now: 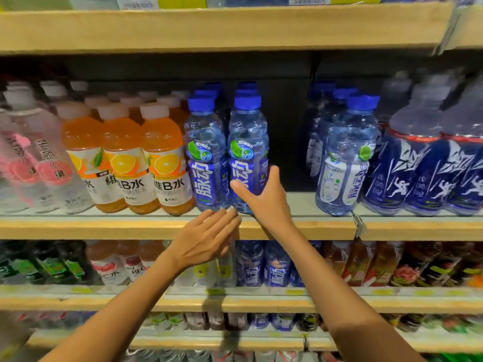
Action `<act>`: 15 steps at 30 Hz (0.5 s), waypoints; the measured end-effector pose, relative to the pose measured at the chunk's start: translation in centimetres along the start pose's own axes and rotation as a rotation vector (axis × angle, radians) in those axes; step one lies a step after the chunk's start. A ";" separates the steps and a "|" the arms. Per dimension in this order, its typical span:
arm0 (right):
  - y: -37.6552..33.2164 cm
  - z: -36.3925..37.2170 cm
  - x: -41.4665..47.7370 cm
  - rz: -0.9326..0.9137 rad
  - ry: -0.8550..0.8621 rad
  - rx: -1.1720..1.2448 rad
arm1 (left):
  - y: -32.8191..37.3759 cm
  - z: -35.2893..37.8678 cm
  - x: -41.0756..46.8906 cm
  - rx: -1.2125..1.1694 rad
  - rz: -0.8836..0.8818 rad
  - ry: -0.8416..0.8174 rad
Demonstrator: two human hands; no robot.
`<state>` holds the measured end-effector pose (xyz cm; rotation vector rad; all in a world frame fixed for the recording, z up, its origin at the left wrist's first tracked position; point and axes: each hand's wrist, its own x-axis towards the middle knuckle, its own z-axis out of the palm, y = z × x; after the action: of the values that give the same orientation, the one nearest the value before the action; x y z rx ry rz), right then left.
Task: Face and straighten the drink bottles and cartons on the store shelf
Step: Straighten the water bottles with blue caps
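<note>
Fingers of the right hand spread wide beside a blue-capped bottle, not clamped on it. The left hand hangs flat, fingers together, before the shelf edge.

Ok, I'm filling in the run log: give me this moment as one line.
step: facing blue bottles | right hand: open, on front blue bottle | left hand: open, at shelf edge | gap beside bottle

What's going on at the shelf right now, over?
Left hand open, empty. Right hand open around blue bottle, grip not closed. Gap beside it; nothing in the way.
</note>
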<state>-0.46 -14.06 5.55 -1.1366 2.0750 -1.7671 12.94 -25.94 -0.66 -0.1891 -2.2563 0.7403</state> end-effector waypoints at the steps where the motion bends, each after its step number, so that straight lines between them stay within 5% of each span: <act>1: 0.0 0.5 0.3 0.013 0.017 -0.004 | -0.1 0.3 -0.2 0.018 0.029 0.023; 8: -0.1 1.1 0.7 -0.025 0.110 0.071 | 0.0 0.2 -0.2 0.038 0.070 0.125; 15: -1.0 -0.5 -0.7 -0.094 0.179 0.034 | 0.3 -0.7 0.3 -0.120 -0.066 0.080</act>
<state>0.16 -13.20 6.36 -1.1219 2.1117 -2.0078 13.16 -25.23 -0.26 -0.1970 -2.2212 0.5542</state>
